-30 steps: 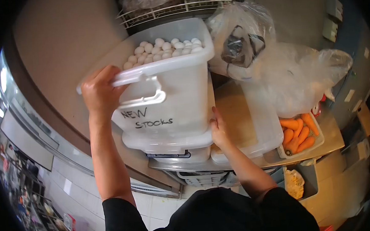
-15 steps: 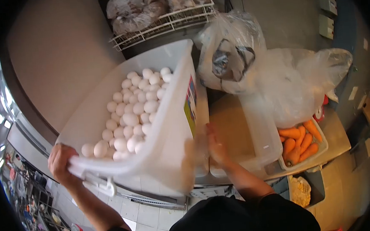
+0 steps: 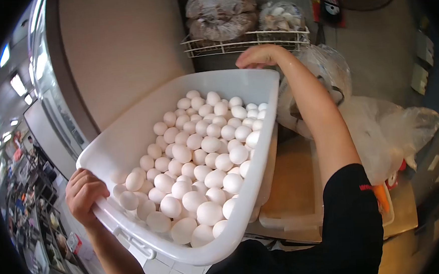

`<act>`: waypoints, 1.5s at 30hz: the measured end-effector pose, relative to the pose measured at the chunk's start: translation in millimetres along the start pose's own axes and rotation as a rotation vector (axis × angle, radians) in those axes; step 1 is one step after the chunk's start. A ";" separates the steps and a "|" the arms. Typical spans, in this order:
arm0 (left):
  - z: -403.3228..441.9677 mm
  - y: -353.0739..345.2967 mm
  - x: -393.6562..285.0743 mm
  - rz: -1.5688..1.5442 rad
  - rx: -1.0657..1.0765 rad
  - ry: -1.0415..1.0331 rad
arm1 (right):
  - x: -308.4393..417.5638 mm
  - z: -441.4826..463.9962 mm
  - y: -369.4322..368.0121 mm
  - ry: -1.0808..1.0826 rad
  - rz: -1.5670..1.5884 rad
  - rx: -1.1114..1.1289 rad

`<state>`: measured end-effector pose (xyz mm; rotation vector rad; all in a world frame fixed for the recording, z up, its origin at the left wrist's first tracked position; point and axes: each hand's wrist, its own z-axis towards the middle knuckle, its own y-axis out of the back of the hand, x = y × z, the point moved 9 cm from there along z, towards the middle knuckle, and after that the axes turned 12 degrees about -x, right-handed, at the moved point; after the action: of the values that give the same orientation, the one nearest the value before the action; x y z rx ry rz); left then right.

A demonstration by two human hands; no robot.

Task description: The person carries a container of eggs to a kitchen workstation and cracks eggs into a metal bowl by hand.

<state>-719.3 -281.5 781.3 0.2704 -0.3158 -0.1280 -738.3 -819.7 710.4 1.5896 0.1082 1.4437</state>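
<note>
Metal table (image 3: 403, 213) beneath a translucent tub (image 3: 291, 222) and carrot container (image 3: 389, 211).

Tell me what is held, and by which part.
The left hand grips the tub by its near left rim; whether the right hand holds the far rim is unclear.

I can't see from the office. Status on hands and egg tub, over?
Left hand closed on tub; right hand at far edge, contact unclear. Tub loaded with eggs. Wire rack seems close beyond.
</note>
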 end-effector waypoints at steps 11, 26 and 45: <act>-6.5 33.6 -34.8 0.469 0.063 0.482 | -29.7 21.9 -39.5 -0.019 -0.163 0.201; -110.3 66.8 -31.4 0.045 -0.348 1.812 | -13.2 -12.9 -52.4 -0.013 0.336 0.252; -99.7 62.2 -94.5 0.116 -0.613 1.741 | 18.2 -57.8 -43.0 0.058 0.991 0.148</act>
<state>-771.2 -182.2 680.3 -0.3015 1.4224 0.1536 -758.0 -752.4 686.1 1.8097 -0.6397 2.2576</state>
